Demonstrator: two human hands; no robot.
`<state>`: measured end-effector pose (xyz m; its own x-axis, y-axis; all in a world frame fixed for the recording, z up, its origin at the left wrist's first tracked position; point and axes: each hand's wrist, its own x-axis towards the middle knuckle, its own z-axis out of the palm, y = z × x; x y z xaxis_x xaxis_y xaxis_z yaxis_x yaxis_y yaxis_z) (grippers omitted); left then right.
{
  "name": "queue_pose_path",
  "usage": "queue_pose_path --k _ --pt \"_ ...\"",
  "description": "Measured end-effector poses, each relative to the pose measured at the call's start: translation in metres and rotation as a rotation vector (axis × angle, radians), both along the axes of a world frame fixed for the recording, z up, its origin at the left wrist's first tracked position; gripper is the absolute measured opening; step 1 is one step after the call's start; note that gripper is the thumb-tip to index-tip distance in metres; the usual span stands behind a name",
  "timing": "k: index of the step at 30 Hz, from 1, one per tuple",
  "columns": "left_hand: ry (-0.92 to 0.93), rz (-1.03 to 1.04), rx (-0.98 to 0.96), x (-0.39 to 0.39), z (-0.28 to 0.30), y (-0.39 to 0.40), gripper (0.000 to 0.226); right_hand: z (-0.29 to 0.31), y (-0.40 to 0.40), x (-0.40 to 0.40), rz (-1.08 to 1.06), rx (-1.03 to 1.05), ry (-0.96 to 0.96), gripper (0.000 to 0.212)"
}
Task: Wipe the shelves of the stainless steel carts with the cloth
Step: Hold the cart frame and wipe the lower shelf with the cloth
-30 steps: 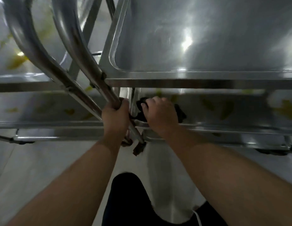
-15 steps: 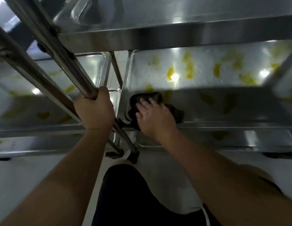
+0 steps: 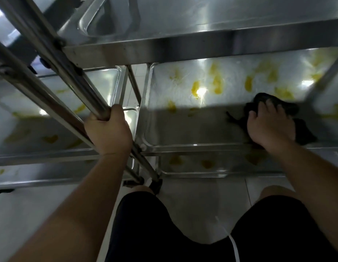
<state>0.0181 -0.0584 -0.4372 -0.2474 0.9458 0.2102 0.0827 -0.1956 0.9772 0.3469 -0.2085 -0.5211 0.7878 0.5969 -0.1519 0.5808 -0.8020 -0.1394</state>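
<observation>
Since 0.5 s ago the right hand and the cloth under it have slid along the middle shelf, from the shelf's near-left corner over toward its right end. Left hand hasn't shifted; same grip on the same tube.

Landmark = that middle shelf, on the right-hand cart. Cloth is dark, bunched, lying on the shelf's shaded front strip, close to the front rim. Right hand sits on top of it, palm down, fingers spread and fairly straight w/ tips pressing the fabric; not curled round it. Cloth sticks out beyond the fingertips and to the right of the wrist.

Yellow smears dot the lit back part of the shelf, behind and left of the cloth. More smears show on the bottom shelf below it. Top shelf overhangs above, casting the shadow across the front strip.

Left of the shelf's left corner: a slanted handle tube, w/ the left hand's fingers and thumb wrapped tight round it. Further left, a 2nd cart's shelf, also smeared yellow.

In front of the shelf, nearer the camera: the person's knees in black shorts, over pale floor tiles.
</observation>
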Motion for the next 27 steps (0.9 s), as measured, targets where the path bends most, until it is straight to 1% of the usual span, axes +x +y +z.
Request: queue_pose_path --k 3,6,9,11,14,15,17,20,23,25,27 --pt "0.0 -0.003 0.016 -0.001 -0.004 0.003 0.048 0.003 0.063 -0.055 0.177 0.069 0.041 0.067" --pt "-0.01 -0.008 0.027 -0.001 -0.004 0.003 0.048 0.004 0.127 -0.119 0.343 0.07 0.089 0.066" --pt "-0.016 -0.007 0.032 0.0 -0.003 0.003 0.05 0.002 0.18 -0.177 0.606 0.042 0.093 0.067" --pt "-0.017 -0.019 0.031 0.0 -0.003 0.002 0.05 0.004 0.199 -0.194 0.751 0.02 0.109 0.067" --pt "-0.022 -0.024 0.03 0.001 -0.003 0.002 0.043 0.006 0.2 -0.182 0.82 0.043 0.109 0.067" --pt "-0.028 -0.025 0.029 0.001 -0.004 0.002 0.041 0.006 0.194 -0.169 0.797 0.064 0.084 0.068" --pt "-0.041 -0.041 0.034 0.0 -0.006 0.001 0.039 0.005 0.177 -0.132 0.656 0.124 0.045 0.065" --pt "-0.032 -0.048 0.058 -0.001 -0.008 0.0 0.036 0.006 0.141 -0.049 0.337 0.174 -0.008 0.055" --pt "-0.006 -0.019 0.073 0.0 -0.01 0.003 0.036 0.002 0.1 0.028 0.028 0.121 -0.046 0.059" --pt "0.002 0.009 0.078 -0.001 -0.012 0.008 0.04 0.0 0.094 0.043 -0.116 0.075 -0.003 0.066" --pt "-0.003 0.015 0.078 -0.001 -0.013 0.01 0.043 0.001 0.11 0.031 -0.168 0.049 0.032 0.068"
